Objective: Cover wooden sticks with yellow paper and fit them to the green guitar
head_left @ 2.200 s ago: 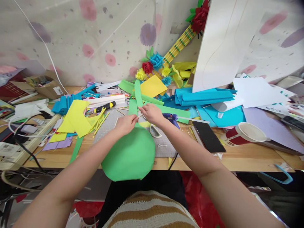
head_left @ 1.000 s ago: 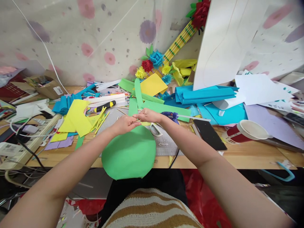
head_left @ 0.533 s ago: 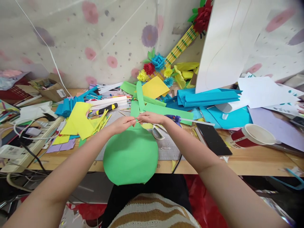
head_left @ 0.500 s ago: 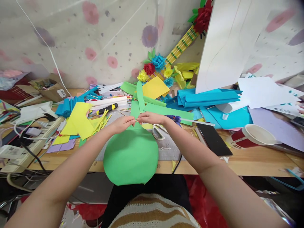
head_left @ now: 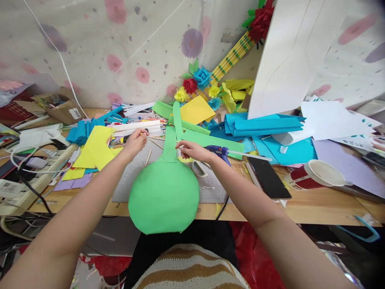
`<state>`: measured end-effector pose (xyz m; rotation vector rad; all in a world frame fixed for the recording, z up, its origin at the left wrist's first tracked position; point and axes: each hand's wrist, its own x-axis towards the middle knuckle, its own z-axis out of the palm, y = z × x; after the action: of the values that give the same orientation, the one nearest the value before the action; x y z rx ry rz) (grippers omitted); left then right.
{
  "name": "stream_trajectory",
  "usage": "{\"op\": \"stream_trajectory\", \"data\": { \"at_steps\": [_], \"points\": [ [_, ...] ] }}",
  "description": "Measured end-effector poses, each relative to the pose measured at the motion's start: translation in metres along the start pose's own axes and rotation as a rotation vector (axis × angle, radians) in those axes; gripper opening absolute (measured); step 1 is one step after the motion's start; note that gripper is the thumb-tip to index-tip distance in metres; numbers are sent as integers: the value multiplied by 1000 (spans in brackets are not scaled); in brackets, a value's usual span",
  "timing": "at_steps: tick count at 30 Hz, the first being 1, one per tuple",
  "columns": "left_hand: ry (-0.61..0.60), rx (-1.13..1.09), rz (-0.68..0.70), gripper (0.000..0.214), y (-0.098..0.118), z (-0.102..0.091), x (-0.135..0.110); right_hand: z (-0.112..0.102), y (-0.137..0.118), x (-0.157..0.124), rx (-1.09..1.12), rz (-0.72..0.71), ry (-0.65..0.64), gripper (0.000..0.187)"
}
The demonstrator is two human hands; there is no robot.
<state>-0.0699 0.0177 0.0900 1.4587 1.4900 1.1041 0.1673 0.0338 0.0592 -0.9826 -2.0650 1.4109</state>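
A round green paper-covered piece [head_left: 164,196] with a long green neck [head_left: 170,144] lies in front of me, its lower edge past the table edge. My left hand [head_left: 134,145] is raised left of the neck, thumb and fingertips pinched together; whether anything small is between them cannot be made out. Beside the neck on the right, my right hand [head_left: 192,151] has its fingers curled in, the fingertips close to the green strip [head_left: 177,122]. What they pinch is too small to name. Scissors [head_left: 199,168] lie partly under my right wrist, near a blue glue gun [head_left: 221,151].
A grey cutting mat [head_left: 123,188] lies under the work, with thin wooden sticks [head_left: 148,157] on it. Yellow paper [head_left: 96,150] is at left, a black phone-like slab [head_left: 269,176] and a paper cup [head_left: 315,175] at right. A flower-decorated paper guitar [head_left: 231,58] leans behind.
My hands were together over the green neck; now they are apart. The left has moved left and up, the right stays near the neck. Wooden sticks on the mat show more.
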Motion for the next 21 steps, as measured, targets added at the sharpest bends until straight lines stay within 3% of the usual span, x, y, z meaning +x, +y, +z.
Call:
{"op": "stream_trajectory", "data": {
  "at_steps": [3,5,8,13,21],
  "points": [
    [9,-253,-246,2,2,-3,-5,-1,8,0,274,6,-30,19],
    [-76,-353,-345,5,4,5,-10,0,9,2,394,17,-19,22],
    [-246,-450,-367,13,7,24,-18,0,8,6,500,33,23,24],
    [-358,-503,-417,20,13,50,-19,3,6,12,548,49,152,27],
    [-328,-308,-382,26,14,65,-19,16,2,11,516,19,252,33]
  ]
}}
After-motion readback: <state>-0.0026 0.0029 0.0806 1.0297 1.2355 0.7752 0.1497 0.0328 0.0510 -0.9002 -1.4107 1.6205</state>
